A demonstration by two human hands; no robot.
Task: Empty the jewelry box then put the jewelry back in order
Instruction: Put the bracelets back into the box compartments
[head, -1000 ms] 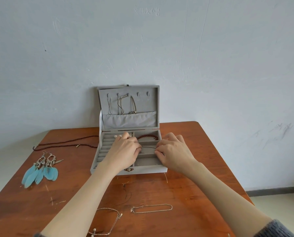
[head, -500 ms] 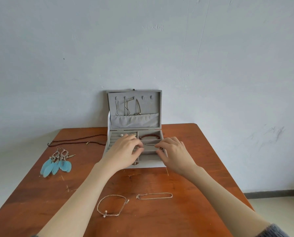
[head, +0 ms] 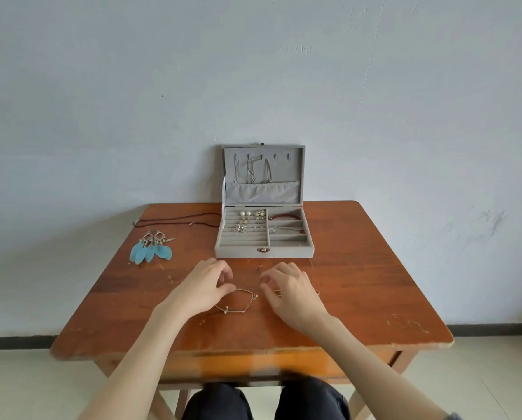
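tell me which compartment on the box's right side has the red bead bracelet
The rearmost compartment, next to the lid, holds the red bead bracelet. The one in front of it holds a silver chain; the two nearest look empty.

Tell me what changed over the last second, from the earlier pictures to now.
Both hands left the jewelry box and came back toward the person. The left hand now touches the beaded chain bracelet; the right hand covers the other chain. A thin bracelet lies in the box's right compartment. The feather earrings, dark cord necklace and box stayed put.
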